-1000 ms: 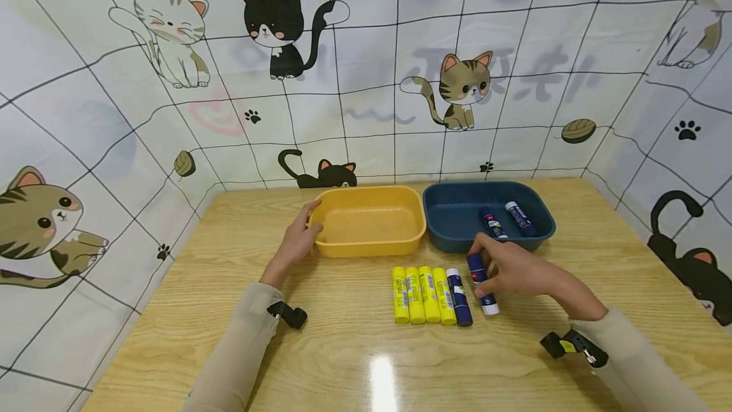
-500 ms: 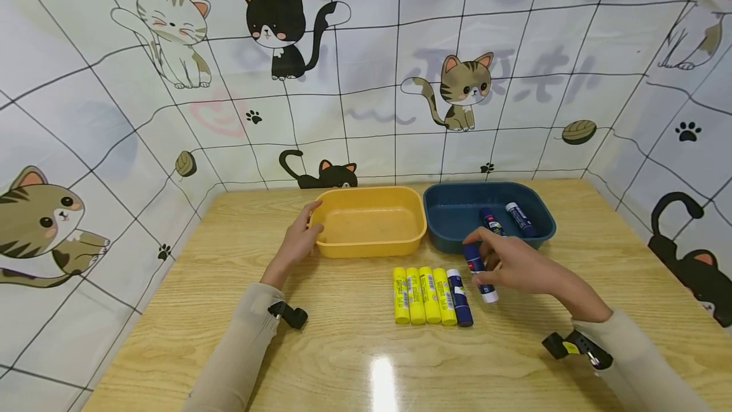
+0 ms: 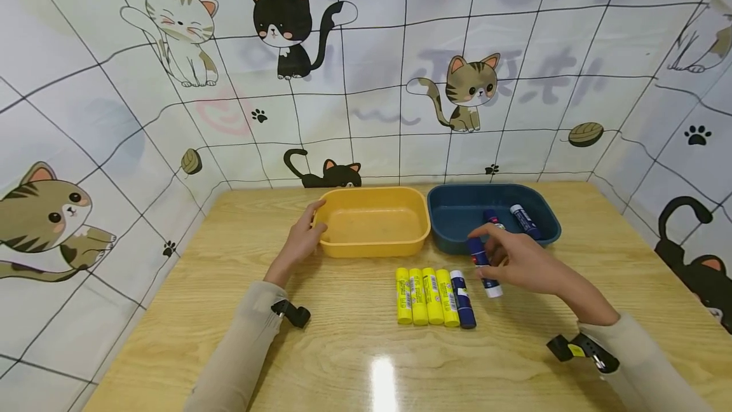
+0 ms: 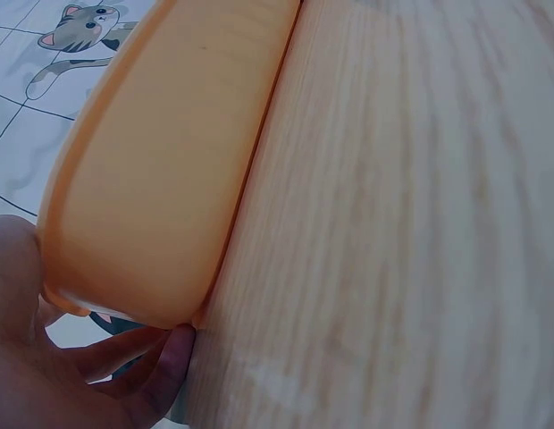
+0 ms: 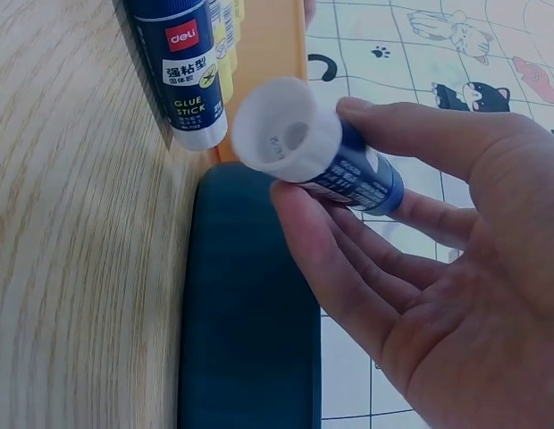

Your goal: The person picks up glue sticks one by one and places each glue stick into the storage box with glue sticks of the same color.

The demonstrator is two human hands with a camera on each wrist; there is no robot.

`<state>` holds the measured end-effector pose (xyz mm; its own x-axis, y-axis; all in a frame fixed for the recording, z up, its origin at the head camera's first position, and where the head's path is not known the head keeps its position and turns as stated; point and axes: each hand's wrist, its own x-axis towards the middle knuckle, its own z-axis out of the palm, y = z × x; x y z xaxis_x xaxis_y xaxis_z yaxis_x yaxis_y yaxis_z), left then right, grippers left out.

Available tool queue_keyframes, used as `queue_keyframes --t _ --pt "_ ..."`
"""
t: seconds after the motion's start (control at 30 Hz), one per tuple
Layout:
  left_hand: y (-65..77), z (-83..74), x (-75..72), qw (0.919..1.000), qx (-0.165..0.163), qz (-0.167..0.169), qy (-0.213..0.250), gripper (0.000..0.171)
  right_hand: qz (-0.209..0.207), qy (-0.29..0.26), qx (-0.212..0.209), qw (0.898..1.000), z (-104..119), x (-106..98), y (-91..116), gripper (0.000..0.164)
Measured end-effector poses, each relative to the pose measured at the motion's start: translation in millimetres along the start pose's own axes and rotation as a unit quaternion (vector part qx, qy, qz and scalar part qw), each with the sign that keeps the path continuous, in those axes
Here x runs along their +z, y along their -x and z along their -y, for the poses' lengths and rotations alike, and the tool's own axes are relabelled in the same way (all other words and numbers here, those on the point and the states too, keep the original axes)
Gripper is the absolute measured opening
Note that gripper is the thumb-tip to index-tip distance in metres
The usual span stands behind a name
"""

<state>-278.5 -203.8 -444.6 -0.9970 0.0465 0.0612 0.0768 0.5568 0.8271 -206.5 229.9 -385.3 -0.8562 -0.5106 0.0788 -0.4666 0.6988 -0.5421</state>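
My right hand [image 3: 523, 262] pinches a dark blue glue stick [image 5: 353, 174] between thumb and fingers, tilted, its white end toward the wrist camera. It hangs in front of the dark blue tub [image 3: 457, 247]. Inside that tub lie two more blue glue sticks, one of them [image 3: 524, 221] at the right and the other partly behind my hand. My left hand [image 3: 297, 240] holds the left end of the yellow tub [image 3: 374, 250], thumb at the rim. In front of the tubs, several yellow glue sticks [image 3: 433, 296] lie in a row, with a blue glue stick [image 3: 463, 299] at their right end.
Both tubs stand side by side on a wooden table [image 3: 320, 361], toward its back edge. Behind and beside the table hangs a cat-patterned sheet [image 3: 377, 81]. Each wrist wears a black strap, the right one [image 3: 583, 351] by the cuff.
My right hand has lifted the blue glue stick from beside the row toward the blue tub's front. Over the last half second it has barely moved. My left hand stays at the yellow tub.
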Motion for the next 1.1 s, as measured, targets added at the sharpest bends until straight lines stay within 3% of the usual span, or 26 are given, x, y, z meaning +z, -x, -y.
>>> queue_keyframes --t 0.7,1.1 --pt "-2.9 0.9 2.6 1.0000 0.009 0.000 -0.001 0.055 -0.068 0.029 0.019 0.997 -9 -12 -4 0.057" --pt "-0.9 -0.2 3.2 1.0000 0.007 -0.004 -0.001 0.055 -0.066 0.019 0.048 0.996 -4 -49 -26 0.060"
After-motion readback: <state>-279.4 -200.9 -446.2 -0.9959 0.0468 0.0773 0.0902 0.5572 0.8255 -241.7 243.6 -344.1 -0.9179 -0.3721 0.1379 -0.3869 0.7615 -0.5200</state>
